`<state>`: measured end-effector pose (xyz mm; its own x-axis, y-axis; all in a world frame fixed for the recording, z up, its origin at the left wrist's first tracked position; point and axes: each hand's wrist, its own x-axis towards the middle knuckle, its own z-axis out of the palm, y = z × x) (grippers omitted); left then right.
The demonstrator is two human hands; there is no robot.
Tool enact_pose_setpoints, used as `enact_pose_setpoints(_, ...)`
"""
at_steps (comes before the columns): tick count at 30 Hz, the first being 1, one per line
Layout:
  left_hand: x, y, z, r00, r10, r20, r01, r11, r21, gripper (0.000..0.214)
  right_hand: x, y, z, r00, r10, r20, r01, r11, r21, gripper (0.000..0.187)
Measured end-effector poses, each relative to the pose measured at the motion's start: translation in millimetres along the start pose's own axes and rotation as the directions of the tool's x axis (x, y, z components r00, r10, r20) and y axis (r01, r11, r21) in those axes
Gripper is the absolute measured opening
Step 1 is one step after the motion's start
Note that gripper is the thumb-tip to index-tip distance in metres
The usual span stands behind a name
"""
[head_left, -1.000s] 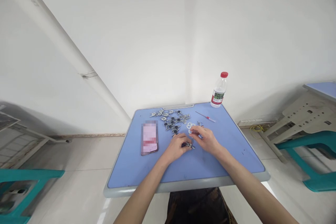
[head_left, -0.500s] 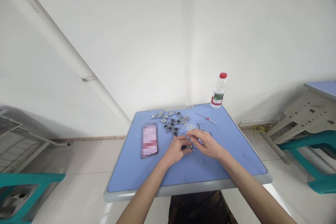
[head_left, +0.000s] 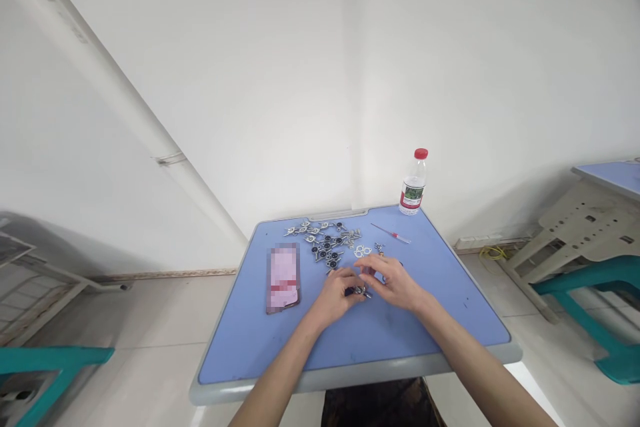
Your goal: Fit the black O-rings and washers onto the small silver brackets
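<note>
1. The left hand (head_left: 334, 297) is curled closed, fingers bent inward over a small metal fitting (head_left: 361, 291) with dark and silver parts, which sits at its 3 o'clock, just above the blue desktop (head_left: 260, 347). The fitting is too small and too hidden by the fingers to tell its exact form.
2. The right hand (head_left: 393, 283) lies at the fitting's 3 o'clock, its fingers partly bent and reaching toward it. Whether they grip it, I cannot tell.
3. At 12 o'clock from the left hand is a loose heap of metal hardware (head_left: 325, 243), with black round pieces among silver ones.
4. At 12 o'clock from the fitting, near both hands, lie flat silver rings (head_left: 363, 251), with a small metal piece (head_left: 380, 249) just beside them at 3 o'clock.
5. At 12 o'clock from the right hand lies a red-handled precision screwdriver (head_left: 393, 235). A water bottle with a red cap (head_left: 413, 183) stands upright beyond it at the desk's far edge.
6. At 9 o'clock from the left hand lies a phone in a pink case (head_left: 283, 278), blurred.
</note>
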<state>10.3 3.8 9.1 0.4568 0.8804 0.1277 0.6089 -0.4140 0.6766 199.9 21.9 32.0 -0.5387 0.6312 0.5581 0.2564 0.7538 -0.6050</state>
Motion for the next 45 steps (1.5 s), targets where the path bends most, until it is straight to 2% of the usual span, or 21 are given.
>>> enact_pose_setpoints(2,-0.2,-0.2,-0.2,1.000,0.000,-0.004,0.000,1.000,0.002,0.010,1.1,-1.3,-3.3,1.000,0.006,0.015,-0.007,0.998,0.066,0.026)
enact_pose_setpoints(5,-0.3,-0.2,-0.5,1.000,-0.006,0.004,0.006,1.000,0.008,0.008,1.4,2.1,-1.9,0.998,0.055,-0.031,-0.050,0.989,0.137,0.020)
enact_pose_setpoints(8,-0.2,-0.2,-0.4,1.000,-0.017,0.017,0.017,1.000,0.016,0.009,0.2,8.4,5.1,0.985,0.116,-0.129,-0.104,0.990,0.096,0.013)
enact_pose_setpoints(10,0.0,-0.4,-0.3,1.000,-0.021,0.014,0.020,1.000,0.013,0.010,-0.6,11.3,8.7,0.982,0.096,-0.162,-0.092,0.995,0.036,0.013)
enact_pose_setpoints(14,0.2,-0.1,-0.2,1.000,-0.009,0.001,0.009,1.000,-0.003,0.009,-0.9,8.9,5.6,0.995,0.012,-0.102,-0.013,1.000,-0.013,0.017)
enact_pose_setpoints(19,-0.4,1.2,-0.9,1.000,-0.026,0.011,0.026,1.000,0.016,0.009,0.4,4.9,-2.3,0.997,0.079,0.006,-0.079,0.987,0.141,0.034)
enact_pose_setpoints(22,-0.6,1.2,-1.2,0.999,-0.033,0.012,0.033,0.999,0.030,0.011,0.1,10.6,3.4,0.991,0.121,-0.053,-0.110,0.978,0.175,0.027)
enact_pose_setpoints(26,-0.1,0.0,-0.7,1.000,-0.024,0.007,0.024,0.999,0.028,0.010,-1.0,15.3,9.0,0.986,0.111,-0.127,-0.103,0.992,0.071,0.016)
enact_pose_setpoints(28,0.0,-0.6,-0.3,1.000,-0.015,0.003,0.015,1.000,0.020,0.011,-1.0,12.5,5.7,0.991,0.100,-0.094,-0.096,0.994,0.045,0.019)
enact_pose_setpoints(32,-0.1,-0.7,-0.2,1.000,-0.019,0.009,0.019,1.000,0.024,0.011,0.1,5.9,-3.2,0.993,0.112,0.027,-0.115,0.982,0.149,0.036)
enact_pose_setpoints(35,-0.1,-0.4,-0.2,0.999,-0.031,0.013,0.031,0.999,0.026,0.011,0.6,8.2,-1.0,0.995,0.101,-0.018,-0.096,0.981,0.167,0.033)
enact_pose_setpoints(39,0.1,0.4,-0.5,0.999,-0.034,0.016,0.034,0.999,0.016,0.011,-0.3,12.4,6.7,0.989,0.100,-0.109,-0.093,0.994,0.065,0.020)
enact_pose_setpoints(42,0.0,1.4,-1.0,0.999,-0.028,0.018,0.027,0.999,0.016,0.012,-1.1,9.5,5.2,0.991,0.116,-0.071,-0.114,0.993,0.034,0.019)
enact_pose_setpoints(45,0.0,1.6,-1.3,1.000,-0.010,0.017,0.009,0.999,0.034,0.011,-1.1,6.8,-0.1,0.988,0.157,0.009,-0.157,0.982,0.106,0.026)
